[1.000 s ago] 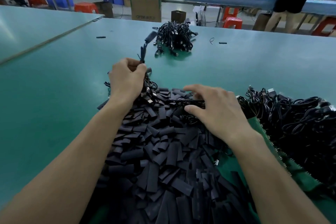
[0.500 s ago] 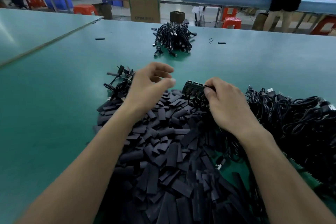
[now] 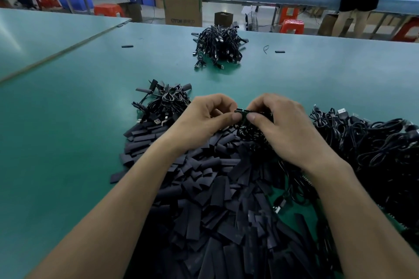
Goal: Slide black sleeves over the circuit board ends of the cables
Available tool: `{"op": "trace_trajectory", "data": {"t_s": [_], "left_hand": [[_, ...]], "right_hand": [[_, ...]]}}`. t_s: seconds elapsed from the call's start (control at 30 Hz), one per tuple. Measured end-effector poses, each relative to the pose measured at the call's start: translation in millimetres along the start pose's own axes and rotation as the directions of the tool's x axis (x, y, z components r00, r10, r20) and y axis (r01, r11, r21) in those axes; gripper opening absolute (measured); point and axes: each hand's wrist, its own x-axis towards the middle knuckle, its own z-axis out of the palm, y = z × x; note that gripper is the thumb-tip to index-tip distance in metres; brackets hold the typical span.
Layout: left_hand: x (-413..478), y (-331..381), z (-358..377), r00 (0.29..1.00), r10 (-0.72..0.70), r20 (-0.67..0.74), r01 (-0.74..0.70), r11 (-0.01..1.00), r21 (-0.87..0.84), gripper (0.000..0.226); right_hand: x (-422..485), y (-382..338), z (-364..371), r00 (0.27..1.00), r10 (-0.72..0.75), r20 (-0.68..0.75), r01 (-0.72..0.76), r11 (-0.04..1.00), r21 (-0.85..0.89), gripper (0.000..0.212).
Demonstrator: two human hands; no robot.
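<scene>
Head view: left hand [image 3: 203, 120] and right hand [image 3: 284, 125] pinch circuit board [image 3: 243, 113], lying crosswise.

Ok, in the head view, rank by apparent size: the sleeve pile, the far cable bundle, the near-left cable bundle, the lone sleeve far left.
1. sleeve pile, also nearest the camera.
2. far cable bundle and near-left cable bundle: look about equal; distance makes ranking unsure.
3. lone sleeve.

matt black sleeves [image 3: 204, 188], glossy cables [image 3: 374, 149], smooth green table [image 3: 68, 142]
</scene>
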Motion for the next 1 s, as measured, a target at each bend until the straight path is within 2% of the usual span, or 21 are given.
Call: {"op": "trace_trajectory", "data": {"t_s": [0.33, 0.43, 0.5, 0.57, 0.63, 0.73, 0.83, 1.0], "left_hand": [[0.0, -2.5, -1.3, 0.998, 0.029, 0.057, -0.025, 0.998, -0.057, 0.009], [-1.0, -4.0, -1.4, 0.995, 0.029, 0.097, -0.02, 0.996, -0.09, 0.003], [-1.3, -4.6, -1.8, 0.993, 0.029, 0.113, -0.015, 0.992, -0.123, 0.011], [-0.5, -4.8, -2.6, 0.997, 0.03, 0.065, -0.021, 0.991, -0.129, 0.013], [1.5, -5.8, -2.5, 0.999, 0.031, -0.035, -0.035, 0.99, -0.134, 0.011], [4.2, -5.9, -1.1, 0.985, 0.013, -0.173, -0.059, 0.963, -0.264, 0.006], [4.3, 2.1, -2.8, 0.961, 0.034, -0.276, -0.147, 0.905, -0.4, 0.011], [4.9, 18.2, -11.5, 0.86, 0.037, -0.51, -0.33, 0.803, -0.497, 0.01]], "right_hand": [[1.5, 11.9, -3.0, 0.986, -0.05, 0.158, 0.011, 0.972, 0.235, 0.011], [0.5, 12.4, -5.1, 0.984, -0.064, 0.164, 0.02, 0.966, 0.259, 0.01], [0.3, 12.2, -5.8, 0.985, -0.068, 0.16, 0.022, 0.962, 0.274, 0.01], [0.3, 12.5, -4.9, 0.994, -0.059, 0.088, 0.037, 0.971, 0.237, 0.011], [1.2, 13.1, -4.2, 0.997, -0.017, -0.078, 0.024, 0.996, 0.089, 0.007], [3.1, 14.3, -5.7, 0.939, 0.048, -0.341, -0.089, 0.99, -0.105, 0.01], [2.9, 15.6, -6.3, 0.866, 0.121, -0.485, -0.197, 0.975, -0.107, 0.011], [0.7, 20.2, -6.9, 0.773, 0.221, -0.595, -0.316, 0.947, -0.058, 0.014]]}}
